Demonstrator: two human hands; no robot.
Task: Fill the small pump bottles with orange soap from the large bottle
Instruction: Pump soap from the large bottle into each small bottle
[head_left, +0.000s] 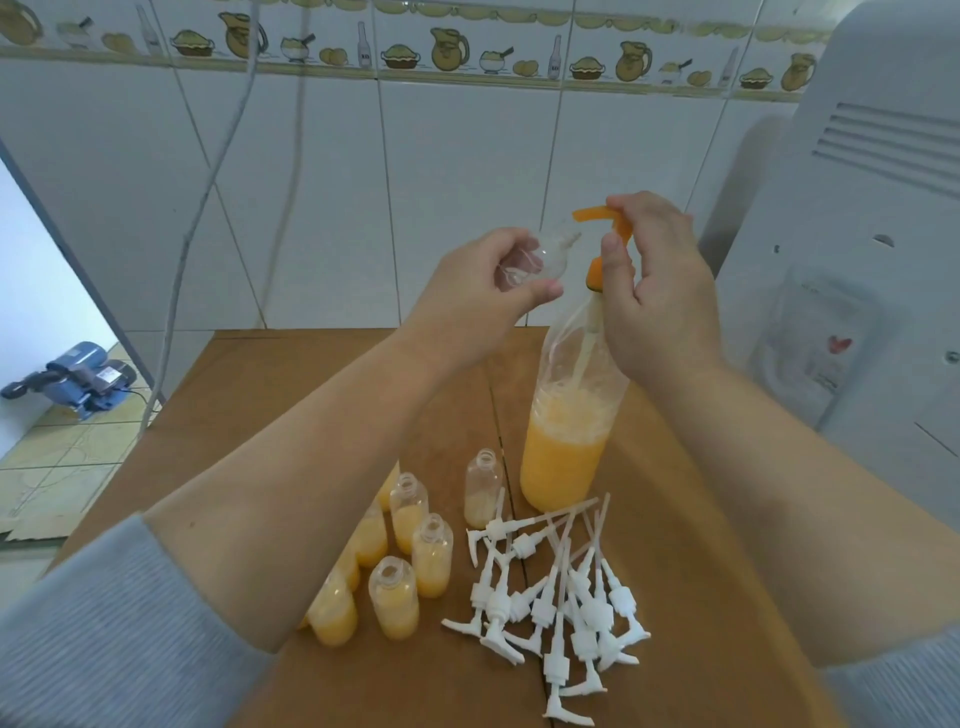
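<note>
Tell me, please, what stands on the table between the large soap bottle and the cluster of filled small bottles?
In the head view, one small open bottle, only slightly filled, stands between the large bottle and the filled small bottles.

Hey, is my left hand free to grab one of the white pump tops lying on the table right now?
Probably not yet. The left hand grips an empty small bottle at the orange pump; the pump tops lie uncovered below.

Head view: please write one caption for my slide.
Left hand holds small clear bottle at orange pump of large soap bottle.
</note>
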